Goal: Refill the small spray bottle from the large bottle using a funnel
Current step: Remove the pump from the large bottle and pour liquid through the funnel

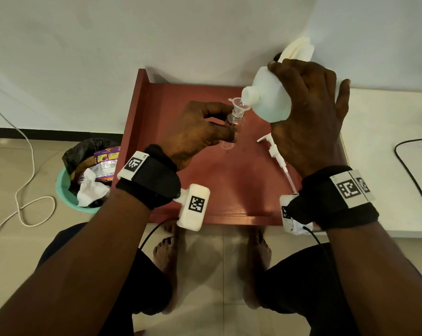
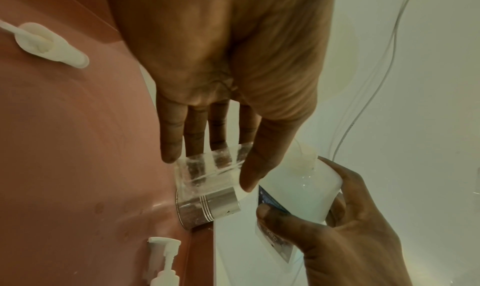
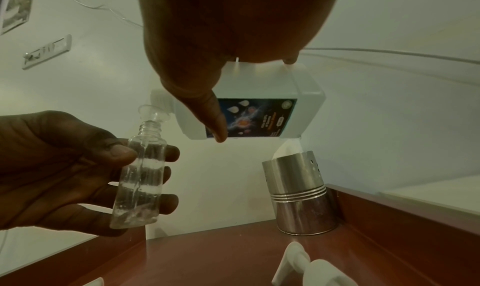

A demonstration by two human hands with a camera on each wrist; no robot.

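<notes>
My left hand (image 1: 193, 132) curls thumb and fingers round the small bottle (image 3: 139, 179), a clear, slim plastic cylinder held upright above the smooth red-brown tray (image 1: 229, 190), with a little liquid pooled at its bottom. A clear funnel (image 3: 153, 111) sits in its threaded neck. My right hand (image 1: 309, 117) wraps the large bottle (image 1: 270, 95), milky translucent plastic with a dark label, tipped so its open mouth meets the funnel rim. A white pump (image 1: 276, 156) lies on the tray; a ribbed steel cup (image 3: 301, 194) stands in its corner.
</notes>
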